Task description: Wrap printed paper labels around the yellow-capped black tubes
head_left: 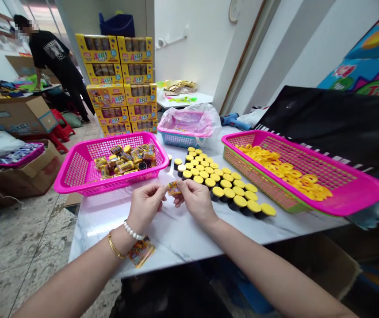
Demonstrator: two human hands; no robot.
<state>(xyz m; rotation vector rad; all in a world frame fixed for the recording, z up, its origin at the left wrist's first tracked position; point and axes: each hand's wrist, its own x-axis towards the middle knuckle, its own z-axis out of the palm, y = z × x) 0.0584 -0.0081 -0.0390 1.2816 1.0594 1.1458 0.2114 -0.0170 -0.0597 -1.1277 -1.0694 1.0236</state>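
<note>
A sticker sheet (141, 251) lies at the counter (176, 234) edge, under the left wrist. Just short of the jars (222, 183), the left hand (146, 205) and right hand (196, 198) pinch one small packet (174, 189) between closed fingers, held above the counter. Left of the jars, the left basket (76, 172) holds wrapped packs. Right of the jars, the right basket (342, 194) holds yellow rings (289, 170). Beyond the jars stand stacked boxes (119, 84) and a person (56, 57).

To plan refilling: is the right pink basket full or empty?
Partly full: yellow rings lie in a band inside the pink basket; bare mesh shows beside.
</note>
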